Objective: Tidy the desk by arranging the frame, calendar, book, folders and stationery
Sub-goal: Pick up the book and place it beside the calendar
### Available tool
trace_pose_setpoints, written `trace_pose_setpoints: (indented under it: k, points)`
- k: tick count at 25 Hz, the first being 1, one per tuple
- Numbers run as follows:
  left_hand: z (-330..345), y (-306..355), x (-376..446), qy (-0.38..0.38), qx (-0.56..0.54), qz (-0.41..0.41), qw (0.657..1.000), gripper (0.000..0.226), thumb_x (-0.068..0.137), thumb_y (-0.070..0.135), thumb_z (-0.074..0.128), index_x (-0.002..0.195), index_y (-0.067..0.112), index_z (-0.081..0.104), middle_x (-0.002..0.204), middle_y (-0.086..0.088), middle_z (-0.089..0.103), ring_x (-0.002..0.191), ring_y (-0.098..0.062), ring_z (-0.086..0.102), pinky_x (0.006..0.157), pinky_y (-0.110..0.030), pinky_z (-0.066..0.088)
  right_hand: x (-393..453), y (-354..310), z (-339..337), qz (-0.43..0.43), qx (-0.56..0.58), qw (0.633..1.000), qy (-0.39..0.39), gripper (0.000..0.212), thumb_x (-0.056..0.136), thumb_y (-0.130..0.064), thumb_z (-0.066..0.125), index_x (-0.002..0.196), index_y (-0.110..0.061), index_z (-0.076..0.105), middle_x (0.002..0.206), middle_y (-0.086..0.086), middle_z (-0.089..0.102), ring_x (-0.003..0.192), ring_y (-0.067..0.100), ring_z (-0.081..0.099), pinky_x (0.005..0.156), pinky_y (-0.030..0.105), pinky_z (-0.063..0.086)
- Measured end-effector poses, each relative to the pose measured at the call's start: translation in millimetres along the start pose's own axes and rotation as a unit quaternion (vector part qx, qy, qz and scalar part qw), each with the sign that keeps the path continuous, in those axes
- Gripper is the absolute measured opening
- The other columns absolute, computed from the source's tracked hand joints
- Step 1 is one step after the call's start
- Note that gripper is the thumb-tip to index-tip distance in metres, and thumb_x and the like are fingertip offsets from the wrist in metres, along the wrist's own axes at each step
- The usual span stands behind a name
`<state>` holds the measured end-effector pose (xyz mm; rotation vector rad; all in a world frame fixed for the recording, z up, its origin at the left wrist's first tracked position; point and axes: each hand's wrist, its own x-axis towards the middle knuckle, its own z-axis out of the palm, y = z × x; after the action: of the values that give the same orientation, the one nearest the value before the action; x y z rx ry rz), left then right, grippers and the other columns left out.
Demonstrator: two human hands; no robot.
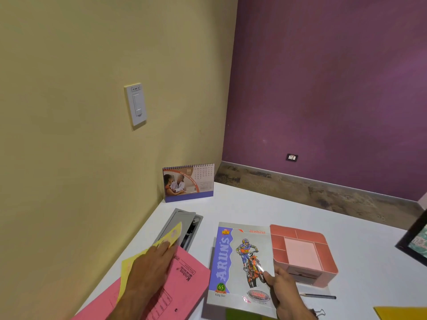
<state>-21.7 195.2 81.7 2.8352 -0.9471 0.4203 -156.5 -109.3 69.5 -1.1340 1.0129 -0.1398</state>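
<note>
Desk: a white tabletop (242, 204) fills the lower half of the frame, set into a room corner; its left edge meets the wall.
Left wall: pale yellow, with a white switch plate (136, 104) left of centre.
Back wall: purple, upper right, with a small dark socket (291, 157) low down; a mottled grey-brown skirting band (312, 190) runs beneath it behind the desk.
Cable hatch: a grey lidded slot (182, 224) is sunk in the desk near the yellow wall, lid partly open.
Calendar: a spiral-bound desk calendar (189, 183) stands upright in the far corner of the desk, centre of the frame.
Left hand: the left hand (147, 266) lies flat, fingers fairly straight, pressing on a yellow folder (172, 235) that lies on a pink folder (189, 280), lower left.
Right hand: the right hand (283, 288) pinches the lower right corner of the book (240, 266), thumb on the cover, bottom centre.
Book: a notebook with a motorbike rider on the cover, tilted up off the desk, just left of the organiser.
Organiser: a pink compartmented stationery box (323, 257) sits on the desk, lower right.
Pencil: a dark pencil (318, 296) lies in front of the organiser.
Clip: a binder clip (317, 312) shows at the bottom edge.
Frame: a black picture frame (413, 239) is cut off at the right edge.
Yellow sheet: a yellow corner (402, 313) shows at bottom right.
</note>
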Motion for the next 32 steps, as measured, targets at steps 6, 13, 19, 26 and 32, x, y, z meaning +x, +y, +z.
trace_pose_setpoints:
  k: [6, 13, 19, 26, 32]
  points:
    - [-35, 29, 48, 0.212, -0.162, 0.029, 0.963, 0.024, 0.066, 0.0, 0.053, 0.066, 0.017, 0.07, 0.086, 0.008, 0.074, 0.077, -0.016, 0.065, 0.055, -0.028, 0.053, 2, 1, 5, -0.066, -0.014, 0.998, -0.018, 0.055, 0.082, 0.022, 0.054, 0.128, -0.008, 0.049, 0.121, 0.012, 0.059, 0.104, 0.034, 0.06, 0.083, 0.039, 0.051]
    - [-28, 78, 50, 0.243, -0.437, 0.072, 0.863, 0.04, 0.05, -0.018, 0.048, 0.055, 0.022, 0.047, 0.084, 0.008, 0.076, 0.096, -0.004, 0.069, 0.105, -0.03, 0.047, -8, -17, -1, 0.023, 0.086, 0.991, -0.095, 0.025, 0.094, 0.003, 0.045, 0.088, 0.003, 0.07, 0.089, 0.023, 0.069, 0.075, 0.034, 0.061, 0.062, 0.038, 0.049]
    - [-15, 94, 39, 0.164, -0.562, 0.094, 0.805, 0.041, 0.049, -0.022, 0.04, 0.052, 0.019, 0.046, 0.086, 0.004, 0.078, 0.102, -0.017, 0.071, 0.104, -0.032, 0.047, -6, -33, -8, 0.031, 0.163, 0.971, -0.173, 0.04, 0.084, -0.028, 0.066, 0.112, 0.001, 0.069, 0.107, 0.025, 0.07, 0.09, 0.04, 0.069, 0.071, 0.045, 0.06]
    - [-11, 86, 44, 0.087, -0.609, -0.116, 0.78, 0.039, 0.073, -0.012, 0.043, 0.062, 0.023, 0.057, 0.095, 0.009, 0.075, 0.12, -0.007, 0.059, 0.101, -0.035, 0.048, 9, -30, -10, -0.022, 0.138, 0.983, -0.116, 0.064, 0.08, 0.021, 0.056, 0.133, -0.013, 0.045, 0.113, 0.027, 0.066, 0.08, 0.043, 0.069, 0.066, 0.053, 0.058]
    - [-5, 89, 79, -0.151, -0.619, -0.284, 0.716, 0.084, 0.085, 0.042, 0.071, 0.149, 0.029, 0.018, 0.14, 0.008, 0.04, 0.131, -0.02, 0.045, 0.101, -0.037, 0.046, 11, -32, -4, -0.116, 0.039, 0.98, -0.155, 0.04, 0.086, 0.016, 0.054, 0.121, -0.002, 0.054, 0.112, 0.016, 0.071, 0.095, 0.044, 0.067, 0.076, 0.052, 0.058]
